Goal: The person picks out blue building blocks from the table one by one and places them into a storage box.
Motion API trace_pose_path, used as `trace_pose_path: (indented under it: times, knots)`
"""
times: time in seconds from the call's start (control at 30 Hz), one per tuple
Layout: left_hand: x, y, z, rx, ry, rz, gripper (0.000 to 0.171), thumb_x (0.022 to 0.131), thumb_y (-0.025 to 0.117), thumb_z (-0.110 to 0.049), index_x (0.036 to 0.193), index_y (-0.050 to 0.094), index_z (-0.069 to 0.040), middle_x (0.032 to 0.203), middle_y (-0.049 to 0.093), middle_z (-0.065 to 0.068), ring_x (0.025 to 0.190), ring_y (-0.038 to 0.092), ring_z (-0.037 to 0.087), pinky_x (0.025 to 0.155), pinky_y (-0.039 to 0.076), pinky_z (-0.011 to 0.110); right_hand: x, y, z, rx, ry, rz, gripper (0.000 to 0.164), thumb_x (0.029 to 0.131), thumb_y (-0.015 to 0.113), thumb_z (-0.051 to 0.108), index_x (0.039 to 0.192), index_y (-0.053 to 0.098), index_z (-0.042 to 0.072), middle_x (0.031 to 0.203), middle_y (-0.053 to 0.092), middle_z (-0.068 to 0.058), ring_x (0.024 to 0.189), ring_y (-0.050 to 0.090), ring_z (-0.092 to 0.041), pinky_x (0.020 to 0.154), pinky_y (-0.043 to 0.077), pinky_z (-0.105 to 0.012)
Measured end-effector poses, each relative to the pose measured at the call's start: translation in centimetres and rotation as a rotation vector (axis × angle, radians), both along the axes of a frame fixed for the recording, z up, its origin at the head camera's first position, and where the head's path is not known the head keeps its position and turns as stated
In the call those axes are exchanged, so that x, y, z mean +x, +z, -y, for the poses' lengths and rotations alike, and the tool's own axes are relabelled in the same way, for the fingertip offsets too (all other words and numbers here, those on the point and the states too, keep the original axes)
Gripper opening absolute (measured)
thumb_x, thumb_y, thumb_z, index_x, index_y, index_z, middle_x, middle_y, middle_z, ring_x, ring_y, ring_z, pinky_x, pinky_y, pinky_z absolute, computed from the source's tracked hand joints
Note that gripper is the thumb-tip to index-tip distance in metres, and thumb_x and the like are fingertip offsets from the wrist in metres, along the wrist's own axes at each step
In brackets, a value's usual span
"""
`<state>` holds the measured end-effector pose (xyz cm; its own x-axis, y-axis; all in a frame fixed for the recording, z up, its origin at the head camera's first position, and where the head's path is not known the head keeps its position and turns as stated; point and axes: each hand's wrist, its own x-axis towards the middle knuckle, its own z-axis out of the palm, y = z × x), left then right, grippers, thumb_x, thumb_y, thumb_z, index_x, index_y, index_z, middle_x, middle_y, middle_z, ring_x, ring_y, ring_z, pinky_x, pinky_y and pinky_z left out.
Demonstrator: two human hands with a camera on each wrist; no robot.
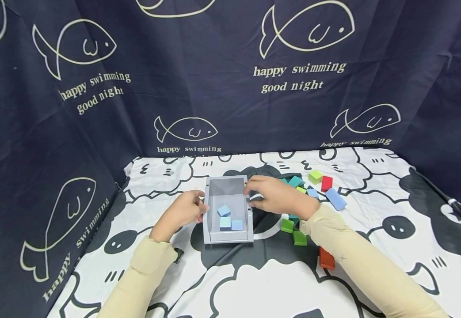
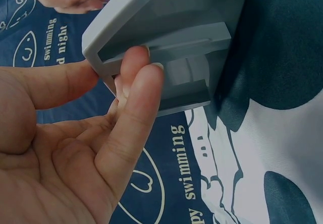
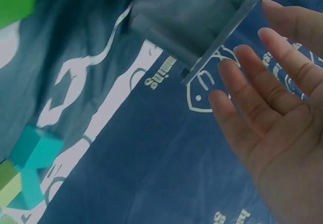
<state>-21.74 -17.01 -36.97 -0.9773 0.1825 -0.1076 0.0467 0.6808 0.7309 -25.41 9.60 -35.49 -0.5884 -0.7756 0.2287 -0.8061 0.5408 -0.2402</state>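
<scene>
A grey box (image 1: 228, 239) stands in the middle of the patterned cloth, with its open top showing. Inside lie a blue block (image 1: 224, 210), a second blue block (image 1: 237, 225) and a pale cyan-topped block (image 1: 225, 223). My left hand (image 1: 184, 208) grips the box's left edge, thumb on the rim and fingertips curled beneath it, as the left wrist view shows. At the right side of the box is my right hand (image 1: 276, 194), its fingers nearly straight and spread close to the rim. Whether those fingertips touch it I cannot tell.
Loose blocks lie right of the box, partly behind the right arm: red (image 1: 327, 183), long blue (image 1: 335, 199), lime (image 1: 315, 177), teal (image 1: 295, 181) and green (image 1: 299, 238). Another red block (image 1: 327, 258) sits by the right sleeve. A dark curtain (image 1: 230, 88) hangs behind.
</scene>
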Motion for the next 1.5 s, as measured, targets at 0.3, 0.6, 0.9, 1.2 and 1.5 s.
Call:
trace_pose_path:
  times: [0.3, 0.6, 0.9, 1.2, 1.5]
  knots:
    - [-0.1, -0.1, 0.1, 0.002, -0.01, -0.009, 0.047, 0.088, 0.063, -0.005, 0.129, 0.047, 0.011, 0.07, 0.064, 0.009, 0.053, 0.062, 0.017, 0.054, 0.058, 0.034, -0.7, -0.3, -2.7, -0.009, -0.117, -0.001, 0.023, 0.082, 0.073, 0.018, 0.104, 0.067, 0.014, 0.107, 0.061, 0.001, 0.09, 0.056, -0.012, 0.078, 0.054, -0.038]
    - [-0.2, -0.3, 0.1, 0.008, 0.006, 0.003, 0.047, 0.088, 0.063, -0.004, 0.13, 0.047, 0.011, 0.071, 0.063, 0.01, 0.052, 0.062, 0.017, 0.052, 0.058, 0.033, -1.6, -0.3, -5.4, -0.033, -0.224, -0.031, 0.025, 0.08, 0.074, 0.017, 0.103, 0.068, 0.009, 0.103, 0.065, -0.006, 0.094, 0.057, -0.02, 0.085, 0.051, -0.046]
    - [-0.3, -0.3, 0.2, 0.001, 0.004, -0.003, 0.044, 0.089, 0.062, -0.005, 0.128, 0.049, 0.009, 0.069, 0.063, 0.01, 0.051, 0.061, 0.015, 0.055, 0.059, 0.037, -1.8, -0.2, -8.4, -0.021, -0.346, 0.014, 0.033, 0.08, 0.073, 0.015, 0.11, 0.067, 0.003, 0.112, 0.063, -0.017, 0.101, 0.057, -0.03, 0.087, 0.049, -0.052]
    - [-0.4, -0.5, 0.4, 0.016, -0.006, -0.003, 0.045, 0.089, 0.062, -0.005, 0.129, 0.047, 0.01, 0.07, 0.063, 0.01, 0.051, 0.061, 0.015, 0.052, 0.058, 0.033, -2.6, -0.7, -10.4, -0.034, -0.415, 0.029, 0.035, 0.078, 0.073, 0.013, 0.111, 0.066, 0.001, 0.114, 0.064, -0.02, 0.107, 0.054, -0.035, 0.089, 0.046, -0.055]
    - [-0.4, -0.5, 0.4, 0.014, -0.001, 0.004, 0.045, 0.089, 0.062, -0.006, 0.129, 0.048, 0.01, 0.072, 0.063, 0.011, 0.052, 0.062, 0.016, 0.053, 0.059, 0.034, -2.7, -0.8, -12.1, -0.094, -0.469, 0.052, 0.035, 0.078, 0.074, 0.016, 0.108, 0.066, 0.001, 0.109, 0.064, -0.021, 0.096, 0.057, -0.036, 0.082, 0.048, -0.055]
